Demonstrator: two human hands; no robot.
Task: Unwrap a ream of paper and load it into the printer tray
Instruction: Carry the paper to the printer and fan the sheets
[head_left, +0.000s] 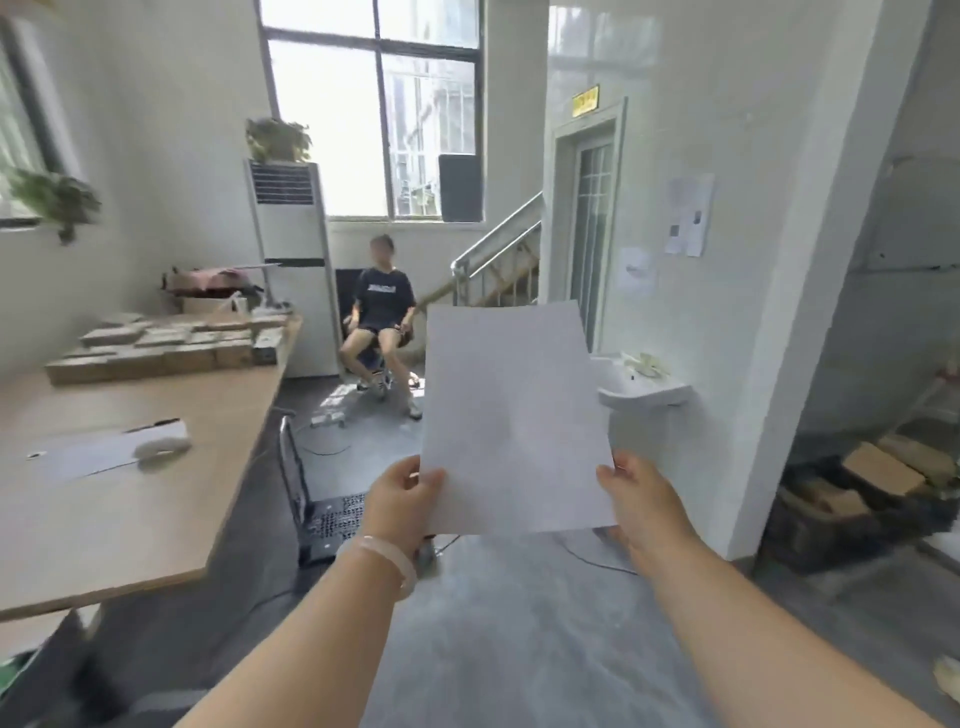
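Observation:
I hold white paper (511, 415) upright in front of me, above the grey floor; I cannot tell whether it is one sheet or a thin stack. My left hand (402, 506) grips its lower left corner, thumb on the front face. My right hand (641, 501) grips the lower right corner the same way. A pale bracelet sits on my left wrist. On the wooden table (135, 514) to the left lies a torn white wrapper (111, 447). No printer or tray is in view.
A low black perforated object (324, 512) stands on the floor beside the table. A person sits on a chair (382, 322) near the window. Several boxes (166, 343) lie at the table's far end. A washbasin (644, 387) and a wall pillar stand to the right.

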